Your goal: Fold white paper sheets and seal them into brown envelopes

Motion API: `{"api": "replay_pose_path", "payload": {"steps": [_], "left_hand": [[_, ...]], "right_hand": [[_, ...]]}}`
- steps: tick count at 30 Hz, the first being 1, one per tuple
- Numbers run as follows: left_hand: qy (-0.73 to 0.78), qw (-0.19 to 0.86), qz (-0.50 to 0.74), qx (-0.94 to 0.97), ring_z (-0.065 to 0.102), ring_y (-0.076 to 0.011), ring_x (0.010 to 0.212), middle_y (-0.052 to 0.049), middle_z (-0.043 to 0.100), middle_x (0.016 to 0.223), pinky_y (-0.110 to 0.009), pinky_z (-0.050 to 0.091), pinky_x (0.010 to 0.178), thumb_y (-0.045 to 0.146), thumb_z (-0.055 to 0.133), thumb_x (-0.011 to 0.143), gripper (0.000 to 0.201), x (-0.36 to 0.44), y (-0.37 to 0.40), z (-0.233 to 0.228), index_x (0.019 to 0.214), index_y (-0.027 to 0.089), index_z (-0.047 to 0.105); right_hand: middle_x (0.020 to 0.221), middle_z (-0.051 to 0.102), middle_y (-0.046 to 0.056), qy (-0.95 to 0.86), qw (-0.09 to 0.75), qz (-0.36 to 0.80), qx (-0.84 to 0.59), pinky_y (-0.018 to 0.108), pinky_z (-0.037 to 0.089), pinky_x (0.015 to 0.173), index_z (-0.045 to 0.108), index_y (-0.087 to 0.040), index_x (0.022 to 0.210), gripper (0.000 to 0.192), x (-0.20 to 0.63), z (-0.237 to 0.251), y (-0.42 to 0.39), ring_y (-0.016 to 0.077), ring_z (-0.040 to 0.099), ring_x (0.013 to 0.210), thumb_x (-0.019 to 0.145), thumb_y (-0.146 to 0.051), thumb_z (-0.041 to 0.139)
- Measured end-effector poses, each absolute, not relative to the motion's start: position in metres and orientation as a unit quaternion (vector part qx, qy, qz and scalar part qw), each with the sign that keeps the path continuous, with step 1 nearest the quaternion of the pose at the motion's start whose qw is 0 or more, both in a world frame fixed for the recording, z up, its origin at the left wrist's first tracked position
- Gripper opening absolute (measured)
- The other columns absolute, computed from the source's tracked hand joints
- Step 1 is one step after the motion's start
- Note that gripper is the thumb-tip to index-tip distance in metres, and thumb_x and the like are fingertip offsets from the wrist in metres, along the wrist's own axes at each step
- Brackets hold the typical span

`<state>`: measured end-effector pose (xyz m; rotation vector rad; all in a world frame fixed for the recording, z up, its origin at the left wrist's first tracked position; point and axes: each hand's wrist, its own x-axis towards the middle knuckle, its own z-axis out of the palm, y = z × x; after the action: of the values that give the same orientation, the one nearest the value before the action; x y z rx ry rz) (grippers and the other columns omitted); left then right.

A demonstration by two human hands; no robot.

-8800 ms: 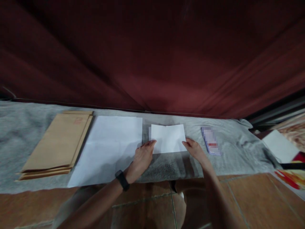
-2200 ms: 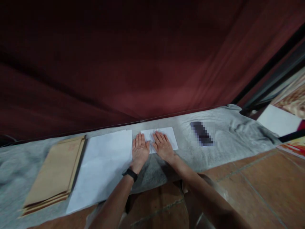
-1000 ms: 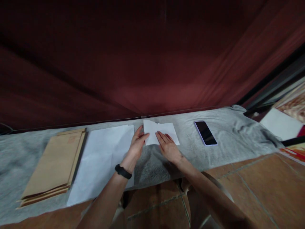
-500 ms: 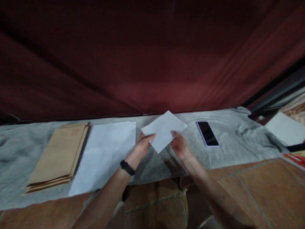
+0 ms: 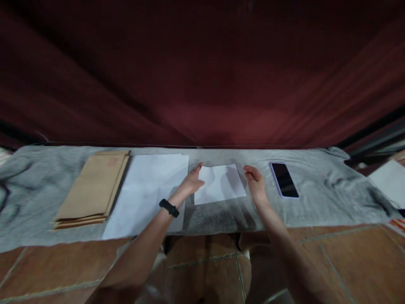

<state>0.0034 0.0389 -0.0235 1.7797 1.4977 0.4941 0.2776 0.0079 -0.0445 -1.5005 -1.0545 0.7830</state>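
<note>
Left hand [image 5: 191,181] and right hand [image 5: 257,185] flank a small, rectangular sheet of white paper [image 5: 219,186] on a soft grey cloth [image 5: 329,190]. From afar I see the left at its nine o'clock edge, thumb and forefinger spread; the right curls loosely just beside its three o'clock edge, and I cannot tell whether its thumb meets the fingertips. Farther toward three lies a lilac-edged, black-screened phone [image 5: 284,180]; toward nine, large white paper sheets [image 5: 147,185], then stacked brown paper envelopes [image 5: 91,185].

Small white sheet [image 5: 220,185]: left hand [image 5: 190,181] at its left edge; right of it, right hand [image 5: 255,182], then 1 phone [image 5: 284,180].
</note>
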Motion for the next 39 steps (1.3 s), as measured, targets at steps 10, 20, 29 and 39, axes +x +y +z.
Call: {"api": "replay_pose_path", "payload": {"steps": [10, 20, 29, 39], "left_hand": [[0.583, 0.031, 0.16, 0.796, 0.03, -0.0329, 0.15, -0.017, 0.034, 0.162, -0.055, 0.025, 0.121, 0.008, 0.039, 0.092, 0.068, 0.041, 0.003, -0.018, 0.158, 0.018, 0.028], [0.445, 0.087, 0.164, 0.876, 0.031, -0.0215, 0.151, -0.015, 0.033, 0.163, -0.044, 0.023, 0.124, 0.017, 0.035, 0.095, 0.065, 0.063, -0.009, -0.051, 0.159, 0.014, 0.023], [0.477, 0.049, 0.146, 0.865, 0.024, -0.0263, 0.154, -0.016, 0.031, 0.163, -0.051, 0.013, 0.127, 0.039, 0.036, 0.102, 0.061, 0.063, -0.014, -0.061, 0.154, 0.009, 0.034], [0.464, 0.049, 0.128, 0.875, 0.021, -0.0259, 0.154, -0.013, 0.03, 0.164, -0.053, 0.009, 0.127, 0.04, 0.033, 0.103, 0.059, 0.062, -0.023, -0.057, 0.155, 0.013, 0.034]], "right_hand": [[0.161, 0.039, 0.01, -0.797, 0.16, 0.069, -0.578, 0.051, 0.027, 0.121, 0.046, -0.017, 0.151, 0.052, 0.212, -0.063, -0.015, 0.0295, 0.033, 0.148, 0.105, -0.037, 0.033], [0.161, 0.037, 0.013, -0.817, 0.098, 0.009, -0.569, 0.051, 0.025, 0.122, 0.038, -0.01, 0.155, 0.056, 0.22, -0.066, -0.014, 0.0305, 0.03, 0.15, 0.1, -0.02, 0.033], [0.163, 0.034, 0.011, -0.784, 0.119, 0.001, -0.609, 0.05, 0.024, 0.121, 0.036, -0.016, 0.156, 0.054, 0.244, -0.068, -0.006, 0.0289, 0.031, 0.15, 0.106, -0.034, 0.027], [0.158, 0.041, 0.018, -0.728, 0.178, 0.002, -0.662, 0.059, 0.02, 0.121, 0.045, -0.009, 0.151, 0.057, 0.268, -0.063, 0.005, 0.0332, 0.034, 0.148, 0.106, -0.039, 0.027]]}}
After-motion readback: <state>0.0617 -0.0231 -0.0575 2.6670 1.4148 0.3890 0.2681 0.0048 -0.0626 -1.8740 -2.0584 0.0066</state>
